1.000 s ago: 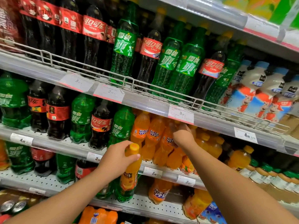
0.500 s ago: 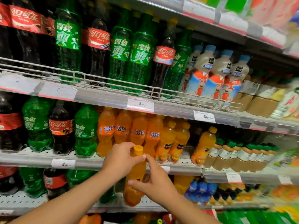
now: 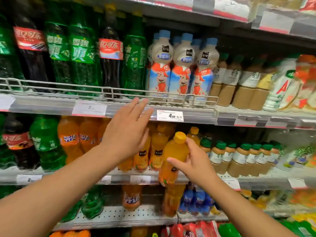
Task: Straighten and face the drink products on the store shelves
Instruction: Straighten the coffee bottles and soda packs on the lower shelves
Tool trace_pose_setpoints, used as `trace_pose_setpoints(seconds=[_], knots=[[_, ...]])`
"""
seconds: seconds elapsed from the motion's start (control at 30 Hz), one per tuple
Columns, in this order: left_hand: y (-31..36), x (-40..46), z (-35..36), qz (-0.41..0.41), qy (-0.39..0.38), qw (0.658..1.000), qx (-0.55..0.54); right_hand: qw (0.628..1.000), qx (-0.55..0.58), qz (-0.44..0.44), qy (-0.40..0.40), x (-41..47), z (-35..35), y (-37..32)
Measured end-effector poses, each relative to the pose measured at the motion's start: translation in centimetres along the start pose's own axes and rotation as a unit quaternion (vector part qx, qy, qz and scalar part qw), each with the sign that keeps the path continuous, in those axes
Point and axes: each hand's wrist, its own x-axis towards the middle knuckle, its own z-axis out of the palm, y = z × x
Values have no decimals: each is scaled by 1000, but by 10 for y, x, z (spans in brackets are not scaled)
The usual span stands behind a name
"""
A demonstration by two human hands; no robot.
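My right hand (image 3: pixel 195 165) grips an orange juice bottle (image 3: pixel 174 156) with a yellow cap, held tilted in front of the middle shelf (image 3: pixel 248 183). My left hand (image 3: pixel 128 132) is spread flat with nothing in it, fingers pointing up at the price rail (image 3: pixel 196 115) of the shelf above. Behind it stand more orange juice bottles (image 3: pixel 157 147) and orange soda bottles (image 3: pixel 70 139). Green-capped coffee bottles (image 3: pixel 239 158) stand just right of the held bottle.
The upper shelf holds cola (image 3: pixel 111 59) and green soda bottles (image 3: pixel 82 53) behind a wire rail (image 3: pixel 109 91), then blue-capped milk drink bottles (image 3: pixel 181 65) and coffee bottles (image 3: pixel 229 82). The lower shelf (image 3: pixel 119 218) carries orange soda, blue and green bottles.
The orange juice bottle has passed from my left hand to my right and moved right. My left hand let go and rose, fingers spread. The view has shifted to the right.
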Motion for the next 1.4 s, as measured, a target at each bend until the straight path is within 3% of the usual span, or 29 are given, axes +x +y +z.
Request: trace_pose_setpoints(seconds=[0.07, 0.13, 0.27, 0.93, 1.17, 1.4], knots=[[-13, 6, 8, -40, -97, 992, 72, 1000, -6, 1, -8, 15, -14, 16], [-18, 3, 19, -64, -137, 984, 93, 1000, -17, -2, -12, 28, -22, 28], [-14, 4, 22, -59, -96, 991, 75, 999, -40, -4, -31, 50, -22, 45], [-8, 3, 24, -89, -87, 988, 93, 975, -203, 63, -71, 86, 20, 60], [-10, 2, 26, -89, -73, 989, 89, 969, -211, 93, -90, 89, 21, 53], [-10, 2, 25, -86, -83, 989, 88, 976, -196, 54, -82, 87, 17, 53]])
